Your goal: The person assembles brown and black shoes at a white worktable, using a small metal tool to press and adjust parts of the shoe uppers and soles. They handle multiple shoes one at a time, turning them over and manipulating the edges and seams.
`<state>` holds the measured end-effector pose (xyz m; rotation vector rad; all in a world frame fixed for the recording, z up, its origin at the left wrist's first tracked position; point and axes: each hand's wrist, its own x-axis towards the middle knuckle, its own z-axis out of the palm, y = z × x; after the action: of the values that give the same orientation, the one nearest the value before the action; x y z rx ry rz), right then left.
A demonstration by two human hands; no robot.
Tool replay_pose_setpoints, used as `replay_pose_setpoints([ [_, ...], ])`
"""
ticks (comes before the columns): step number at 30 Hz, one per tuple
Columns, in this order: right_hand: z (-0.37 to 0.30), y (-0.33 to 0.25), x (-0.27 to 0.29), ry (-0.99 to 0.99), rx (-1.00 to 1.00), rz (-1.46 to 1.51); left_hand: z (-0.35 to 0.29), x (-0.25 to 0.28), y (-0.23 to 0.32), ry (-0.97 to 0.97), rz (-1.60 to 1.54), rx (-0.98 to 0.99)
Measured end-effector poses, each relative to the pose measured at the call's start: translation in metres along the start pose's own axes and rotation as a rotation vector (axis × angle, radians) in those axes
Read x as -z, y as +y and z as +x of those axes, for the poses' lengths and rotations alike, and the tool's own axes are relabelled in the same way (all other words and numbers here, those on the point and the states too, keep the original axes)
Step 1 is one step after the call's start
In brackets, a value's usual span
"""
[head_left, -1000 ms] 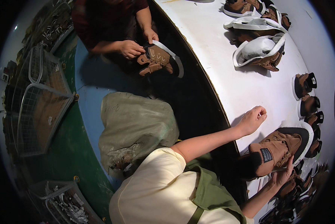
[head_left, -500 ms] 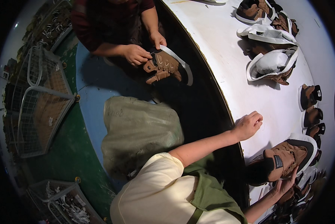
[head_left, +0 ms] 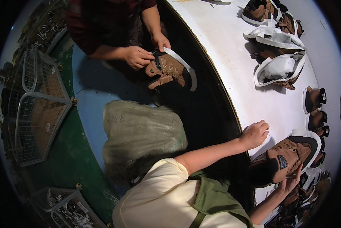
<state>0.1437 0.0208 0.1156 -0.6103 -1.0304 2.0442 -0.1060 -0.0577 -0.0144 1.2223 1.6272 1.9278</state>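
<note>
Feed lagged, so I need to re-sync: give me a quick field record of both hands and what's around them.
left hand: fingers curled, resting on white table, holding nothing
right hand: grips brown shoe from below
co-worker's hands: hold second shoe
table's far side: upturned shoes
floor: grey sack

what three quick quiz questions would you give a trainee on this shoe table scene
1. True or false: the left hand rests on the white table.
2. What does the right hand hold? A) a grey sack B) a brown shoe C) a wire basket
3. Fill in: the co-worker's shoe has a ____ sole.
Key: 1 true; 2 B; 3 white.
</note>
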Motion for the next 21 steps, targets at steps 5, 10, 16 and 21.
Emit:
replay_pose_setpoints([
  [5, -0.002, 0.002, -0.003, -0.034, 0.024, -0.028, -0.002, 0.002, 0.001, 0.007, 0.011, 0.002],
  [10, -0.003, 0.002, -0.003, -0.065, 0.022, -0.002, -0.003, 0.001, 0.001, 0.025, 0.020, -0.018],
  [16, 0.001, 0.007, -0.008, 0.028, 0.025, -0.009, -0.002, 0.004, 0.004, -0.005, -0.036, 0.024],
  [21, 0.035, -0.002, 0.065, -0.025, 0.007, -0.183, -0.020, 0.050, 0.011, 0.142, -0.411, 0.104],
])
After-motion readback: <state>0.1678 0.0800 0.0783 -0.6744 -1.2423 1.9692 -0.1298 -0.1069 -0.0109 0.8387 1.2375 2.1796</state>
